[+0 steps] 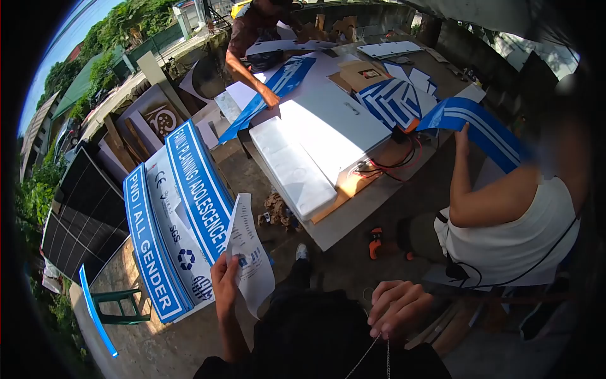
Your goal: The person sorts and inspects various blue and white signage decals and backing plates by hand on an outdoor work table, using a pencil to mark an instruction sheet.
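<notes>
My left hand (pixel 225 281) is closed on the edge of a printed white sheet of paper (pixel 248 252), which curls upright with small print and a blue patch on it. Beside it lies a stack of blue and white signs, including a long one reading PWD / ALL GENDER (pixel 151 252) and another reading FAMILY PLANNING / ADOLESCENCE (pixel 196 183). In front of my body, my right hand (pixel 398 306) has its fingers curled together, and a thin metal chain (pixel 372 355) hangs from the fingertips in two strands.
A worktable (pixel 338 235) carries a white panel (pixel 334 120), striped blue signs (pixel 388 101) and red and black cables (pixel 391 165). Across it a person (pixel 252 38) handles a blue strip. At right, another person (pixel 505 221) holds a blue sign. A green stool (pixel 120 306) stands left.
</notes>
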`<state>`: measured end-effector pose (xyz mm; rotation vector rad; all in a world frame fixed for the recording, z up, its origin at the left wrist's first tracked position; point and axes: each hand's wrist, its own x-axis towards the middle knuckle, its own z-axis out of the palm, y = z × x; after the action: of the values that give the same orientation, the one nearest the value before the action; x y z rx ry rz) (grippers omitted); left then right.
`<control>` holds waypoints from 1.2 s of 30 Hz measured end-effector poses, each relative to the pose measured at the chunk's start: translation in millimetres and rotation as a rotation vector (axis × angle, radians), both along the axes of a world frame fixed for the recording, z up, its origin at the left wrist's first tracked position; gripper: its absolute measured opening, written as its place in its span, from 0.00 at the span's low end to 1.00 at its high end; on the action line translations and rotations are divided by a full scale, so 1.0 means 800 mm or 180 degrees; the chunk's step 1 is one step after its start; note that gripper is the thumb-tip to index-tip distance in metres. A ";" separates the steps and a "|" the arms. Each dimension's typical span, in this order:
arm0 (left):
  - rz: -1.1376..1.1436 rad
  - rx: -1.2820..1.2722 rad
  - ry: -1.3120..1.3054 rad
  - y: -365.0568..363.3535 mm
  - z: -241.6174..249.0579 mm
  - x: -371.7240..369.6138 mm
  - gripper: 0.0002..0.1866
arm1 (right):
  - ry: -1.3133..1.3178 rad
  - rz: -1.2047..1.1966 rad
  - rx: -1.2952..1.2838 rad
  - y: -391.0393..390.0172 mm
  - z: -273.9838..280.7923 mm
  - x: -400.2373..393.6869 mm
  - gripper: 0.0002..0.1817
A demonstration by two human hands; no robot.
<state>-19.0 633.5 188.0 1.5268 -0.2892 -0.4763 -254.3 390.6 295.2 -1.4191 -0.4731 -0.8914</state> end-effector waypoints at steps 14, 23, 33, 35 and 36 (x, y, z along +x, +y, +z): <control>-0.1748 -0.1489 0.0844 -0.303 0.072 0.134 0.18 | 0.1071 -0.1499 -0.1942 -0.032 0.029 0.129 0.07; -0.1564 -0.1341 0.1348 -0.344 0.040 0.094 0.16 | 0.1248 -0.1150 -0.1290 -0.087 0.017 0.094 0.10; -0.0322 -0.0836 0.0324 -0.337 0.035 -0.008 0.10 | 0.0764 -0.0845 -0.1053 -0.190 0.006 -0.048 0.10; -0.0086 -0.0772 0.0177 -0.328 0.035 -0.022 0.09 | 0.0694 -0.0888 -0.0976 -0.208 -0.006 -0.077 0.10; 0.0013 -0.0802 0.0117 -0.322 0.029 -0.026 0.08 | 0.0637 -0.0866 -0.1016 -0.218 -0.011 -0.088 0.10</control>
<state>-39.9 375.6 211.6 1.2722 -0.3055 -0.4465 -324.9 216.0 286.4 -1.8778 -0.2814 -0.9037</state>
